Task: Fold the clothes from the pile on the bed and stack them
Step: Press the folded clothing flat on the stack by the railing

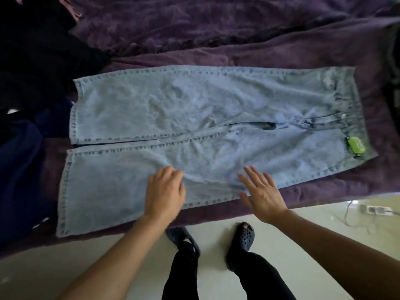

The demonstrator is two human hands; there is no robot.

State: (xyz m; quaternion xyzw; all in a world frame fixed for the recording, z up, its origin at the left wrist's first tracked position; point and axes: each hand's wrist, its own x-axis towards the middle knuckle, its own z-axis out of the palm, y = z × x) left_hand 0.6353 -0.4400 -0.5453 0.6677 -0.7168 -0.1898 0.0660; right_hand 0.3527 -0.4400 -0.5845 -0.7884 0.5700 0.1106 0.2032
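Light blue jeans [194, 118] lie spread flat across the purple bed cover [238, 35], waistband at the right, leg hems at the left. A green tag [356, 145] hangs at the waistband. My left hand [165, 191] rests palm down on the near leg, fingers curled slightly over a crease in the cloth. My right hand [260, 191] lies flat with fingers spread on the same leg's near edge, closer to the waist. Neither hand grips the fabric.
A heap of black clothes [36, 53] sits at the far left of the bed, with a dark navy garment [19, 174] below it. A dark item [392, 87] lies at the right edge. On the pale floor are my feet in dark clogs [242, 237] and a power strip [374, 210] with cable.
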